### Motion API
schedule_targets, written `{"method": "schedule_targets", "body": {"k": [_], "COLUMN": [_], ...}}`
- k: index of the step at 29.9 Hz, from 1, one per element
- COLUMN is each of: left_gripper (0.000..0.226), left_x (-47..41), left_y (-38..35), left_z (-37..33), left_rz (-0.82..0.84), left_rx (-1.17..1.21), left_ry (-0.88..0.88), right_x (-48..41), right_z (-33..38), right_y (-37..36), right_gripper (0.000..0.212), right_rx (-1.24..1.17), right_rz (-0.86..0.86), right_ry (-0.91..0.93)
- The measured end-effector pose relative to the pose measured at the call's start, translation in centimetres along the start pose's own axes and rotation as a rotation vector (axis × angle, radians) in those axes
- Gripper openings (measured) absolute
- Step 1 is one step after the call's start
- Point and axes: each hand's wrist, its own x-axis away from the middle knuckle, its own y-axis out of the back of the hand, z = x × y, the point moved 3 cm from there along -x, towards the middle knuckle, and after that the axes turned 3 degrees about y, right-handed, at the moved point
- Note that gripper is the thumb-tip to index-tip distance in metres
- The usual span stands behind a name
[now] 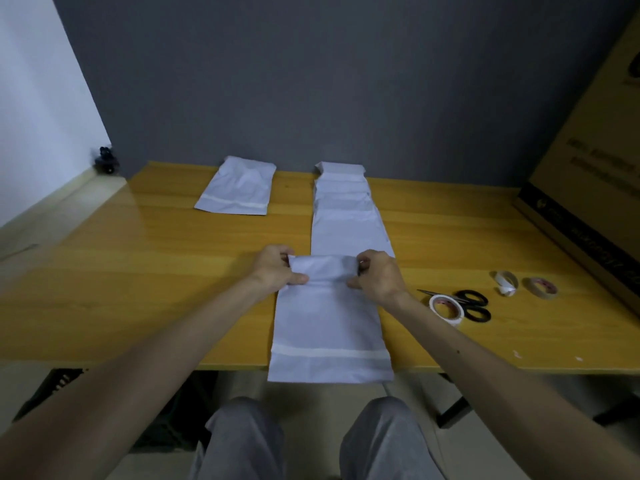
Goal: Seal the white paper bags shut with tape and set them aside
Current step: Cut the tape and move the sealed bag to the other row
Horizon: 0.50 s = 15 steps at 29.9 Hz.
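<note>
Both hands pinch the folded top of a white bag (pixel 329 327) on the table (pixel 138 271): left hand (pixel 275 271) at its left corner, right hand (pixel 379 275) at its right. Tape (pixel 446 309) and scissors (pixel 472 304) lie just right of the right hand; bag stack (pixel 346 209) beyond.

Looks like a makeshift packing corner: wooden table (pixel 138 271) against grey wall (pixel 311 81), big cardboard box (pixel 588 168), tape roll (pixel 446 310), scissors (pixel 485 301).

White bag (pixel 329 327) flat at near edge, top folded over; taped bag (pixel 237 188) far left; bag stack (pixel 346 209) behind.
</note>
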Motion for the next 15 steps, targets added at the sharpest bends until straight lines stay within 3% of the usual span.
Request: {"method": "schedule_targets", "body": {"k": [5, 11, 15], "left_gripper": [0.062, 0.068, 0.062], "left_x": [1.7, 1.9, -1.3], "left_y": [3.0, 7.7, 12.1], "left_z": [1.1, 1.0, 0.2], "left_rz": [-0.103, -0.158, -0.204], "left_rx": [0.128, 0.134, 0.105], "left_ry": [0.007, -0.026, -0.064], "right_x": [1.7, 1.0, -2.7], "right_z": [2.2, 5.6, 9.6], "right_y": [-1.2, -3.3, -4.6], "right_gripper": [0.029, 0.021, 0.027], "right_rx": [-0.072, -0.201, -0.237], "right_rz": [-0.01, -0.031, -0.052], "right_ry": [0.063, 0.095, 0.148]}}
